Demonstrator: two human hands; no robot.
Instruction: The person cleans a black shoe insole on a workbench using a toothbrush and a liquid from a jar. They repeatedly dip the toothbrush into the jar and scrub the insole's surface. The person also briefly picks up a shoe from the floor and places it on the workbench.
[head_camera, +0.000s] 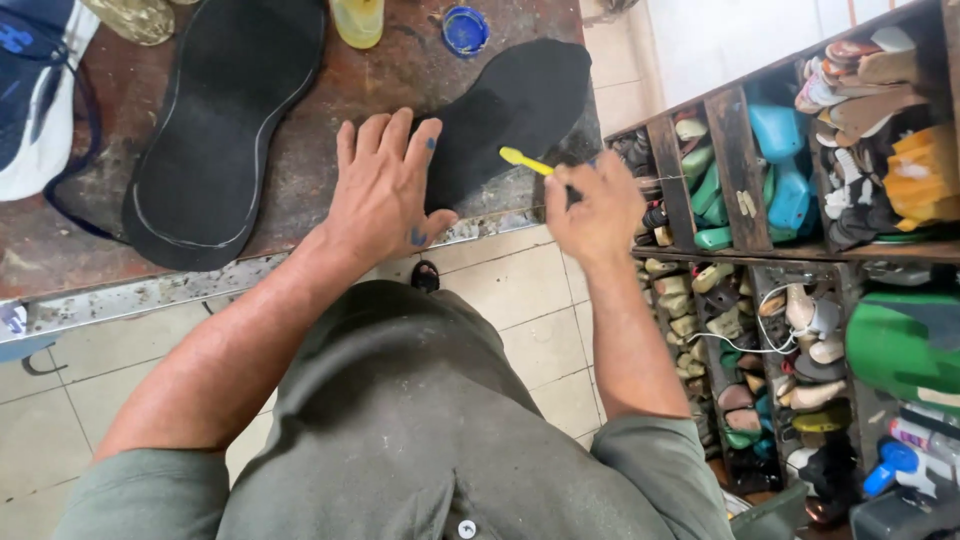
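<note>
The left hand (385, 190) lies flat with its fingers spread, pressing the near end of a black sole (515, 110) down on the worn brown workbench (330, 120) — it grips nothing, only pins. The right hand (598, 212) is closed around the handle of a yellow toothbrush (524, 161), whose head rests against the lower edge of that sole, close to the bench's front lip. The sole lies slantwise, its broad end toward the back of the bench near a blue cap (465, 28) and a yellowish bottle (358, 20); a second, larger sole (225, 120) lies well apart to the left, with a blue and white shoe (35, 90) beyond it. To do this brushing well, it seems wise to keep the flat palm's weight steady so the piece cannot skate, and to work the bristles in short, even strokes outward from the pinned end — reaching right up to the edge without going over onto the bench. The fingertips sit near the brush, so a light wrist would help. To the right stand wooden shelves (735, 160) crowded with shoe forms.
</note>
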